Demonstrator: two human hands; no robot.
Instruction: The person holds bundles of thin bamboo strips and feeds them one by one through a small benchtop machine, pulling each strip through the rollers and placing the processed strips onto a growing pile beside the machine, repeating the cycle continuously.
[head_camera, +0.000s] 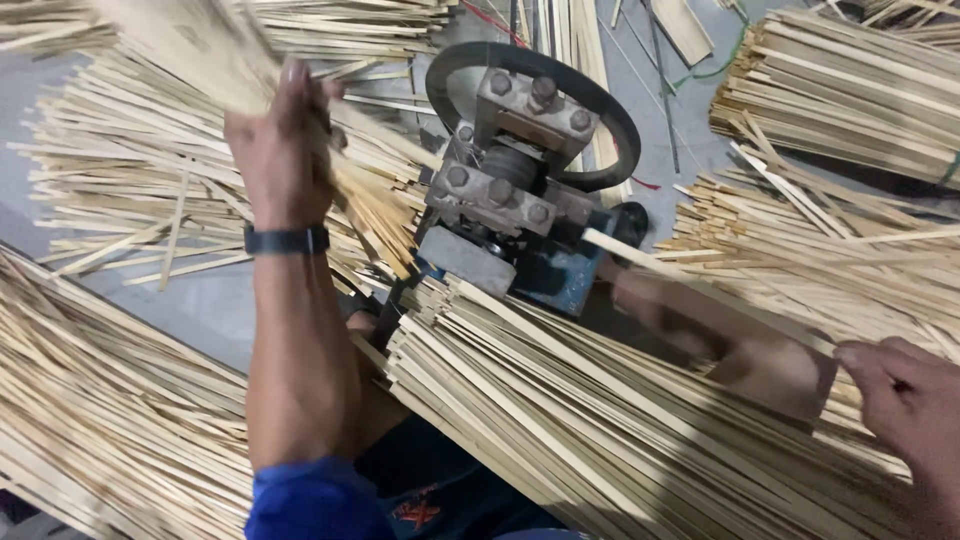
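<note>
From the camera on my head, looking down, my left hand (280, 140) was raised above the floor with its fingers wrapped tight around a thick fan of thin bamboo strips (200, 50), which blurred out toward the upper left. A dark band (287, 240) sat on that wrist, and my blue sleeve (315, 500) showed at the bottom. My right hand (905, 385) was at the right edge, fingers curled and pinching the near end of a single bamboo slat (700, 290); a blurred hand-like shape lay along the same slat just left of it, and I could not tell what it was. The slat's far end was touching the side of the small splitting machine (510, 190), a grey bolted block with a black ring wheel (600, 110) behind it, standing on a blue base. Judging by how things lay, a good share was done: split strips were heaped on the grey floor (200, 300) to the left and around the machine. Plenty was left, though: a broad stack of slats (560, 420) rested across my lap, just beside the machine, and more bundles (850, 90) lay at the upper right.
</note>
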